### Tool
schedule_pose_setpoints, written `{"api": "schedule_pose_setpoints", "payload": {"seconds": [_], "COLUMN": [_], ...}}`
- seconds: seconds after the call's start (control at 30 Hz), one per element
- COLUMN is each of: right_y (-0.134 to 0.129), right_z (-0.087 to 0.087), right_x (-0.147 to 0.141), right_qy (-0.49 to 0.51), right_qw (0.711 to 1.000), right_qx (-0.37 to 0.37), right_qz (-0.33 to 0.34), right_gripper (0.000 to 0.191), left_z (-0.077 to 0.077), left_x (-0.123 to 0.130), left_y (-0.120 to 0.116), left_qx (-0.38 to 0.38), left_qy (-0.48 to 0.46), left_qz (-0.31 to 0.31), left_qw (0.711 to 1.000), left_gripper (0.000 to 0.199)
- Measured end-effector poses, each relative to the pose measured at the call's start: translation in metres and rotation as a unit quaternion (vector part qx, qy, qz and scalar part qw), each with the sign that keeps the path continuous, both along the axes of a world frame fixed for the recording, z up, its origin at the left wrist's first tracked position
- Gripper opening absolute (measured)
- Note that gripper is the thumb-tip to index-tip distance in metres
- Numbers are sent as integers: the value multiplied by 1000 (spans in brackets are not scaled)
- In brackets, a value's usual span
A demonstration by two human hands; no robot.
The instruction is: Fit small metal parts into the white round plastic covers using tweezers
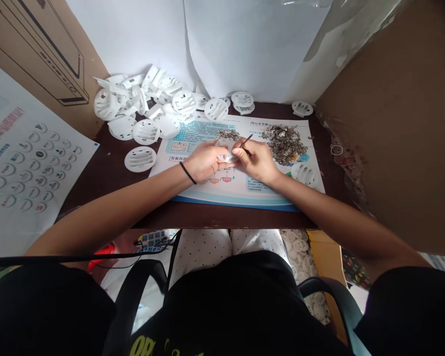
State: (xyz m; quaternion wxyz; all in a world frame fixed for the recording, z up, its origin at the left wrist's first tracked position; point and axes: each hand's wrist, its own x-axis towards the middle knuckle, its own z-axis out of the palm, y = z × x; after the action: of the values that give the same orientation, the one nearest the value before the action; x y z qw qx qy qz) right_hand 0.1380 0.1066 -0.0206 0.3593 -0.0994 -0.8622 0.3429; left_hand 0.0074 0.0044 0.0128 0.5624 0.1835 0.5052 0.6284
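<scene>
Your black shirt (237,306) lies nearest the camera, with your spotted trousers (203,252) just beyond it, partly under the desk (109,178). Both hands meet above a printed sheet (244,198) spread on the desk.

Your left hand (205,160) grips a white disc (228,157) at its edge, fingers beneath and thumb along the near side. Your right hand (259,160) pinches a slim dark tool (246,140) over that disc. One end of the tool points up and away; your fingers hide the other, so contact with the disc cannot be confirmed.

Stock noted: a large pile of small metal pieces (285,144) sits just right of your right hand, a smaller pile (228,134) just beyond the disc. A heap of white parts (133,94) occupies the back left, several tilted against one another. One loose part (303,174) lies near your right forearm.

Progress, as judged: the disc in hand appears partway through. Which other parts are finished cannot be determined at this size. The plentiful metal pieces suggest considerable work is left.
</scene>
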Motion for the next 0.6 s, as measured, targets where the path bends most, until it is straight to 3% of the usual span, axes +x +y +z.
{"api": "schedule_pose_setpoints", "payload": {"seconds": [0.3,0.6], "right_y": [-1,-1], "right_z": [1,5], "right_x": [-1,0], "right_qy": [-13,57], "right_qw": [1000,976], "right_qx": [-18,-206], "right_qz": [1,-47], "right_gripper": [57,58], "left_z": [-1,-1], "left_x": [-3,-9], "left_y": [1,3], "left_qx": [2,-26], "left_qy": [10,-16], "left_qz": [-15,-48], "left_qw": [1000,998], "left_gripper": [22,17]}}
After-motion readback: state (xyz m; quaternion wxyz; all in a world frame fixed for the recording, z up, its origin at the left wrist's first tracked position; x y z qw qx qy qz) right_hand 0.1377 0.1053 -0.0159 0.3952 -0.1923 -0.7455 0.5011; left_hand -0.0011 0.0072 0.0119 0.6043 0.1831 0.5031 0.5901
